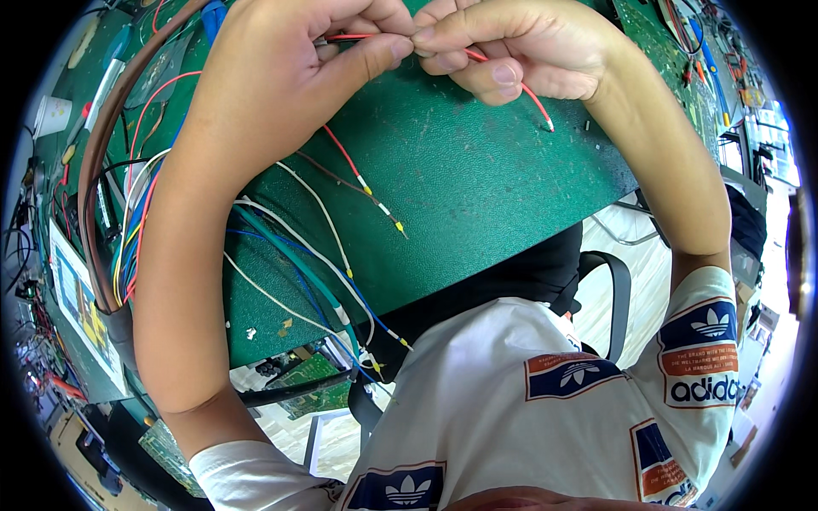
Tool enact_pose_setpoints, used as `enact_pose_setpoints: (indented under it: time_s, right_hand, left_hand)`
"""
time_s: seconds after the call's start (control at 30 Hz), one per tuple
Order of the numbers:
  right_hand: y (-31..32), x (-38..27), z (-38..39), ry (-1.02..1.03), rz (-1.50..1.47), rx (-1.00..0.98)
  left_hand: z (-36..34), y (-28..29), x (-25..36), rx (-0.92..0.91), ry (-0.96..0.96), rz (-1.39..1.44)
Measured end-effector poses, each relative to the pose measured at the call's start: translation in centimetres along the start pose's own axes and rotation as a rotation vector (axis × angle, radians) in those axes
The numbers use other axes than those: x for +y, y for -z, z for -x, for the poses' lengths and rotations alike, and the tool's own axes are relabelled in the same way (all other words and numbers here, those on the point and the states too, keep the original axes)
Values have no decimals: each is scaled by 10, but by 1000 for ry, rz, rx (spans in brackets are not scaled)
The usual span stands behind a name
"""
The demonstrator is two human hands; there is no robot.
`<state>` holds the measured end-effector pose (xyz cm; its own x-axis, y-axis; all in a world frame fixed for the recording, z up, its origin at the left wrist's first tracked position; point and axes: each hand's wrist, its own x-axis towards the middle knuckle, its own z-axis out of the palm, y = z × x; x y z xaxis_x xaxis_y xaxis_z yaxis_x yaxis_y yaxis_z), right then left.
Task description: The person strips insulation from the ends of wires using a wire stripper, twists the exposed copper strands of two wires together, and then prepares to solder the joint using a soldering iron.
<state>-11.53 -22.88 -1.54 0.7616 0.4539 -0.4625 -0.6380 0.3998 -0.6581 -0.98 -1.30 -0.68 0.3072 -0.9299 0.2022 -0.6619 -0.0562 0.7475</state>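
I am viewing both hands working at the far edge of the green bench mat (477, 196). The left hand (281, 77) is pinching a thin red wire (494, 68) between thumb and forefinger, fingers closed together on it. The right hand (511, 47) is meeting it fingertip to fingertip, and its fingers are also clamping the same red wire, which is running out beneath that hand and ending at a bare tip just right of centre on the mat. A second red lead with a yellow ferrule (399, 226) is lying on the mat nearer to me, below the left hand. White, blue and teal wires (315, 264) are fanning across the near left part of the mat. A thick brown cable (106, 136) is curving along the left edge. A green circuit board (311, 379) is sitting below the mat's near edge.
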Motion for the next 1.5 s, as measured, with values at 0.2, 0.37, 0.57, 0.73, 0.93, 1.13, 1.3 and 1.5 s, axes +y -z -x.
enact_pose_setpoints:
  time_s: [0.2,0.37,0.57,0.73,0.93,1.13,1.3,1.5]
  right_hand:
    - [4,0,-2,54,13,-16]
    - [-40,-3,18,526,904,370]
    - [-27,8,4,1364,1803,521]
    - [-23,10,1,1416,1865,560]
    - [-21,9,0,1320,1681,500]
    - [-44,-1,16,662,1163,441]
    - [-16,-4,8,347,454,159]
    - [-5,-9,5,241,606,104]
  left_hand:
    - [0,-2,-3,71,28,19]
    - [0,2,-8,66,48,87]
    - [-4,3,-11,57,128,275]
    - [-5,4,-9,58,131,279]
    - [-6,1,-8,63,106,183]
    - [-1,-1,-7,121,72,100]
    - [0,-4,3,97,59,8]
    - [1,-4,-7,39,85,125]
